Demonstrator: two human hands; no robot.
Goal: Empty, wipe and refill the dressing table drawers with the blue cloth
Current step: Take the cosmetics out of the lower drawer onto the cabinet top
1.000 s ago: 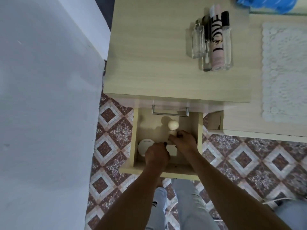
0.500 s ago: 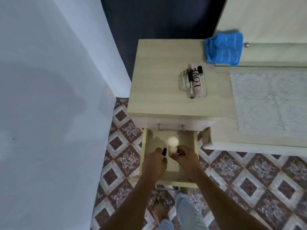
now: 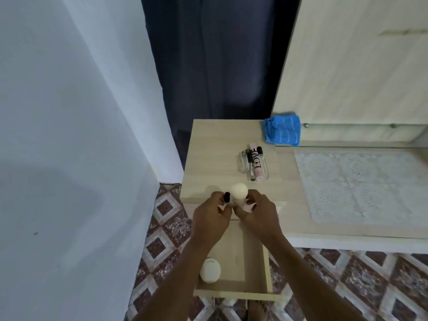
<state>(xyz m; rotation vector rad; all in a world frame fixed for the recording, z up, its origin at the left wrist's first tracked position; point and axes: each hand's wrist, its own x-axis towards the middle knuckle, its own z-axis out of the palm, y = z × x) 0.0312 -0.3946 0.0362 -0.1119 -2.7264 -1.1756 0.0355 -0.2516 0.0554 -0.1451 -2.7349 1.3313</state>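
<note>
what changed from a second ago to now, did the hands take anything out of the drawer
Yes. Both hands rose out of the open drawer to the front edge of the tabletop. The right hand carried the cream round-topped bottle up with it, and the left hand brought a small black-capped item. Unchanged: the round white case lies in the drawer; the perfume bottles and blue cloth sit on top.

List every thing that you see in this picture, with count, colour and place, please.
blue cloth: one, blue, back of table top
glass bottles: three, clear, together on table top
pink tube: one, pink, among the bottles
lace mat: one, white, right of the bottles
drawer: one, light wood, pulled open
round case: one, white, inside drawer, front left
bulb-shaped item: one, cream, in right hand
black item: one, black, in left hand
left hand: one, holds black item
right hand: one, holds bulb-shaped item
</note>
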